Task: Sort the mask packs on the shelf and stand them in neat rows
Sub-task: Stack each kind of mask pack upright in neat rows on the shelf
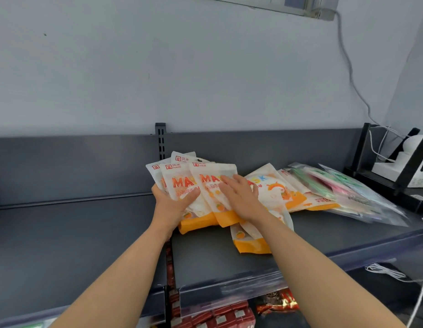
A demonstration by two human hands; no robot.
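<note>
Mid-frame, my left hand (172, 205) grips a fan of orange mask packs (181, 183). My right hand (241, 197) lies flat on them, fingers straight; more packs (288, 195) sprawl right along the shelf (324, 237).

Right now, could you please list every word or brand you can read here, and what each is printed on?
"MA": big orange letters on the fanned packs the left hand grips; the rest is hidden, partly by the right hand.
"风米": beside the red logo atop those packs.
"SK": on the flat pack to the right.
Unreadable: small print on all packs, the clear packs, the red packages below.
</note>
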